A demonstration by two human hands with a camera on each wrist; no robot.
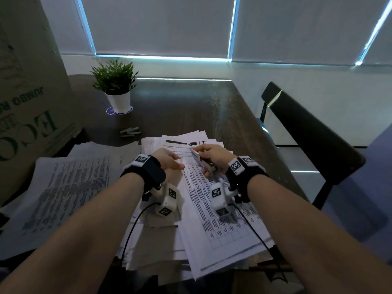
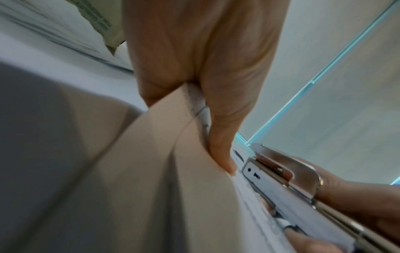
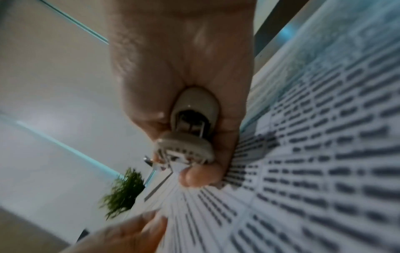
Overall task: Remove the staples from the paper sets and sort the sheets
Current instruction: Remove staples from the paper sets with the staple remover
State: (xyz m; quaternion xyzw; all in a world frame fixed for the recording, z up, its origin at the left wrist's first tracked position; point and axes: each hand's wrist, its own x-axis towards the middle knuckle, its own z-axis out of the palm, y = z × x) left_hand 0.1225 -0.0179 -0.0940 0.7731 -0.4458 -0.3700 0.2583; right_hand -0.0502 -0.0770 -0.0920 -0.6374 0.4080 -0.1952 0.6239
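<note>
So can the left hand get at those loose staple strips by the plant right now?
Probably not yet: the left hand is holding the paper set, though bare table lies open toward the staple strips.

My forearms are bare, no sleeves. Each wrist wears a broad black strap (image 1: 148, 172) topped by a white block printed with a black-and-white square marker. Below each wrist, on the inner side, hangs a white camera housing (image 1: 166, 201) with more such markers, and a thin black cable (image 1: 130, 232) trails back from each toward me.
</note>
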